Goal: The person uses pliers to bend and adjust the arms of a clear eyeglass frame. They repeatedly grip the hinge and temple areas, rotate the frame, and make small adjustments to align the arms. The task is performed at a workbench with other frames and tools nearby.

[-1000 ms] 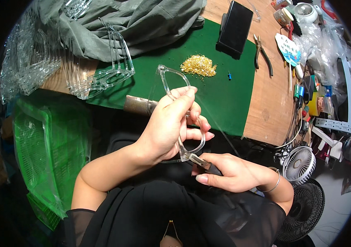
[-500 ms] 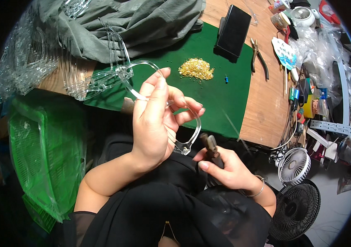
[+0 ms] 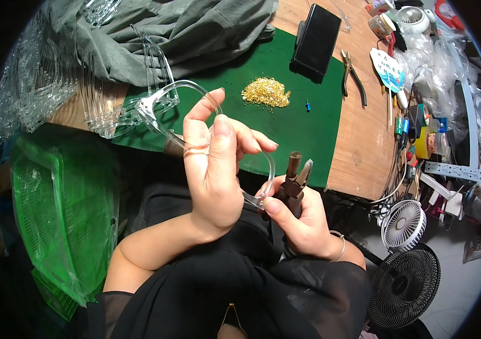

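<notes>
My left hand [image 3: 216, 183] is closed on a clear plastic eyeglass frame [image 3: 270, 164], its thumb and fingers pinching the middle. One rim extends up and left over the green mat; the other curves down toward my right hand [image 3: 310, 229]. That hand grips a pair of dark pliers [image 3: 290, 191], whose two jaws point upward and stand apart. My right thumb tip touches the lower end of the frame, where a small gold-coloured spot shows. On the green mat [image 3: 302, 138] beyond lies a heap of tiny gold-coloured metal pieces [image 3: 267, 92].
More clear frames [image 3: 105, 120] lie at the left beside grey cloth [image 3: 195, 34]. A black phone-like device [image 3: 316, 39], a blue pin [image 3: 307, 105] and another pair of pliers [image 3: 354, 79] rest to the right. A green crate [image 3: 62, 209] stands at lower left; fans [image 3: 403, 226] at lower right.
The eyeglass frame has turned in my left hand, its lower end now meeting my right thumb. My right hand has moved slightly up and left, and the pliers' jaws now point upward and spread.
</notes>
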The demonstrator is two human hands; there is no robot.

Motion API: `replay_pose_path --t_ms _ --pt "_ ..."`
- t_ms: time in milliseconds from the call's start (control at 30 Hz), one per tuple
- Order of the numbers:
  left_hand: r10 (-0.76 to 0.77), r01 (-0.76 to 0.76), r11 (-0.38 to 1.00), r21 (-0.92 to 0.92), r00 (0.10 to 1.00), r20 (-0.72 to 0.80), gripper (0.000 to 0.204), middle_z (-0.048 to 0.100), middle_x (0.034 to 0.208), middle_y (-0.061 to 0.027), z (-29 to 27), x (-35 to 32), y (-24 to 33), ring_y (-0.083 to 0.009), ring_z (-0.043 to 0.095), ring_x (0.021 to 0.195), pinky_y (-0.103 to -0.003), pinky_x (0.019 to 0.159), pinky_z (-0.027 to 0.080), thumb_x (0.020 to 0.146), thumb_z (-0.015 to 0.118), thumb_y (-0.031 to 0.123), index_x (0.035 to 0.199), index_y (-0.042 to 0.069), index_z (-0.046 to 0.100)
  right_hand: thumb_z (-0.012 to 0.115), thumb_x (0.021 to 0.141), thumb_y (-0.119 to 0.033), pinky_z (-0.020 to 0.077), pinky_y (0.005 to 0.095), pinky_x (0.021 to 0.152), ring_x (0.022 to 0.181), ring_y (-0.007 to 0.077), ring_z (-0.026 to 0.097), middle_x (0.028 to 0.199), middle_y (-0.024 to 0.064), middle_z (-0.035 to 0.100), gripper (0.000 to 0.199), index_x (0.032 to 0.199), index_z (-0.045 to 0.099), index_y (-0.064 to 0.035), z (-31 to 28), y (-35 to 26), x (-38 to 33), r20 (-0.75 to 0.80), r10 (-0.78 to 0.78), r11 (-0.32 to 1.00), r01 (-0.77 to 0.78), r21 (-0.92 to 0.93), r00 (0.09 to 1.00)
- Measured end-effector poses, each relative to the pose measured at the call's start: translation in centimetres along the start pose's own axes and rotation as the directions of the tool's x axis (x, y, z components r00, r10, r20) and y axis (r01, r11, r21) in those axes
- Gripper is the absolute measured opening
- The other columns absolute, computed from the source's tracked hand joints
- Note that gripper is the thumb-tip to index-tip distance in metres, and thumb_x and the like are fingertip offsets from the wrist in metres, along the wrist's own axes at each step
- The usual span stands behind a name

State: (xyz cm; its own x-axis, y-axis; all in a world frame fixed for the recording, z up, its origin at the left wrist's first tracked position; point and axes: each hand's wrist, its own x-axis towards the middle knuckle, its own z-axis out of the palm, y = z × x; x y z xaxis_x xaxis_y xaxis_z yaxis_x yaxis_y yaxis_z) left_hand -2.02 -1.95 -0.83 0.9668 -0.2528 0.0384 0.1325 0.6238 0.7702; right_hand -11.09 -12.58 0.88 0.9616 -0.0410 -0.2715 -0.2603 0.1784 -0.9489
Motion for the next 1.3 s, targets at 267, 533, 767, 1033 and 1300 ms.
replay_pose_path --t_ms 267,533,767,1033,1300 --pt "0.116 -0.118 0.99 0.074 0.993 0.031 0.037 0.05 0.07 -0.005 0.2 0.3 -0.5 -0.0154 0.056 0.068 -0.028 0.073 0.046 0.097 0.034 0.016 0.125 -0.006 0.025 0.056 0.089 -0.015 0.0415 0.0244 0.075 0.081 0.0089 0.049 0.089 0.0038 0.056 0.014 0.09 0.053 -0.0008 0.3 0.5 0.2 -0.045 -0.025 0.999 0.027 0.03 0.999" --pt "0.036 -0.035 0.999 -0.011 0.999 0.021 0.039 0.048 0.072 -0.0054 -0.2 0.6 -0.7 -0.0216 0.057 0.071 -0.034 0.072 0.049 0.098 0.033 0.024 0.128 -0.001 0.03 0.061 0.087 -0.02 0.0442 0.0284 0.072 0.079 0.0124 0.052 0.086 0.0054 0.055 0.02 0.089 0.052 -0.0022 0.1 0.5 1.0 0.048 0.178 0.923 -0.184 0.337 0.983" --pt "-0.118 0.114 0.989 -0.097 0.993 -0.029 0.037 0.048 0.072 -0.0048 -0.1 0.6 -0.2 -0.0215 0.058 0.072 -0.037 0.073 0.051 0.098 0.034 0.025 0.127 0.001 0.033 0.064 0.083 -0.025 0.0446 0.0317 0.069 0.073 0.0153 0.05 0.08 0.0063 0.052 0.026 0.087 0.052 -0.0026 0.4 0.2 1.3 0.117 0.293 0.825 -0.313 0.471 0.949" --pt "-0.126 0.125 0.988 -0.088 0.992 -0.011 0.037 0.048 0.073 -0.0046 -0.3 0.6 -0.2 -0.0214 0.059 0.072 -0.037 0.071 0.052 0.098 0.033 0.025 0.126 0.001 0.033 0.061 0.086 -0.024 0.0442 0.0291 0.07 0.073 0.0141 0.051 0.08 0.0064 0.053 0.023 0.086 0.052 -0.002 0.3 0.4 1.1 0.107 0.247 0.862 -0.269 0.43 0.963" --pt "-0.174 0.172 0.977 -0.123 0.985 -0.005 0.037 0.049 0.073 -0.0035 -0.2 0.6 0.2 -0.0136 0.058 0.07 -0.028 0.07 0.051 0.098 0.035 0.023 0.126 0.0 0.027 0.06 0.087 -0.023 0.0446 0.029 0.071 0.073 0.0137 0.052 0.081 0.0056 0.054 0.023 0.089 0.053 -0.0013 0.3 0.2 1.0 0.129 0.248 0.862 -0.28 0.422 0.96"
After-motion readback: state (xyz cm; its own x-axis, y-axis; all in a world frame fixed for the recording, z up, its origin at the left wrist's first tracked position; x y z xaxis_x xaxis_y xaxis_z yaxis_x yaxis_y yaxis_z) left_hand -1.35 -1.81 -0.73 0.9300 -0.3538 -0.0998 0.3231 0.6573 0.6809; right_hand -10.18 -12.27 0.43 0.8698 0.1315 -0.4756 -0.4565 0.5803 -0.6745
